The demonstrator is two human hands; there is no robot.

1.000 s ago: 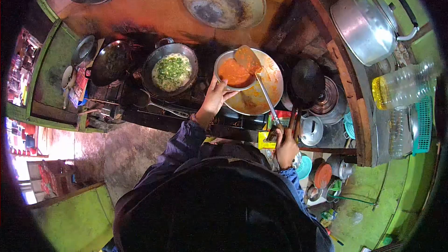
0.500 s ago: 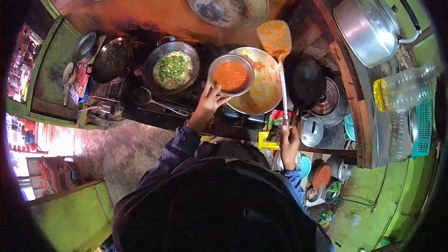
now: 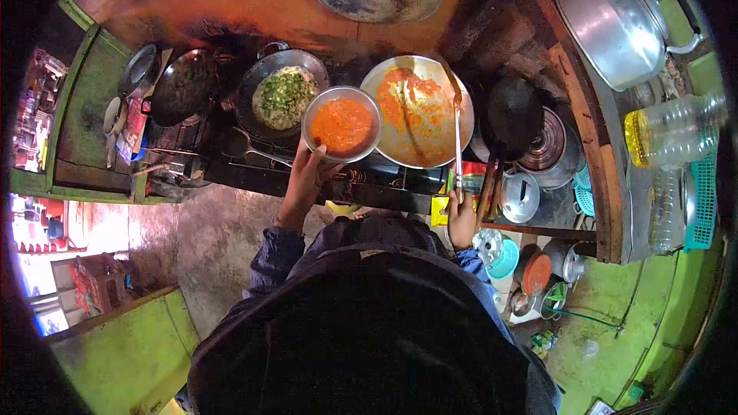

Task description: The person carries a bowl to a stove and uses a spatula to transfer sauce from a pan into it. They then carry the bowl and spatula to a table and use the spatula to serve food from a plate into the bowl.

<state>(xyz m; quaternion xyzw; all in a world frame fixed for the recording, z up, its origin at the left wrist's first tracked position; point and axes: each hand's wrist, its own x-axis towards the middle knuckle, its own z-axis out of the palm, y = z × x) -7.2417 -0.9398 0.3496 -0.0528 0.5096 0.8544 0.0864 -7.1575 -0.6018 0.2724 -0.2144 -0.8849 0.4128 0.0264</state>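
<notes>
Two things fill my hands over the stove. My left hand [image 3: 306, 177] grips the near rim of a steel bowl [image 3: 342, 124] full of orange-red sauce, fingers curled under the edge and thumb on top, so the bowl stays level and nothing slops out. It hangs just above the front of the stove [image 3: 323, 177], at about 9 o'clock from the big wok [image 3: 417, 111], its rim overlapping the wok's edge from this view; whether they touch I cannot tell. My left arm reaches up and forward, sleeve pushed back from the wrist.

My right hand [image 3: 461, 219] is closed in a fist around the end of the long spatula [image 3: 457, 134], held far back, I judge, to keep clear of the heat. The shaft runs toward 12 o'clock and its blade lies in the wok near the right rim, beside smears of the same orange sauce.

At 9 o'clock from the bowl sits a dark pan [image 3: 282, 96] with a pale, green-flecked omelette. At 3 o'clock from the wok rests a black pan [image 3: 511, 115], and beyond it a large aluminium pot [image 3: 611, 27].
</notes>
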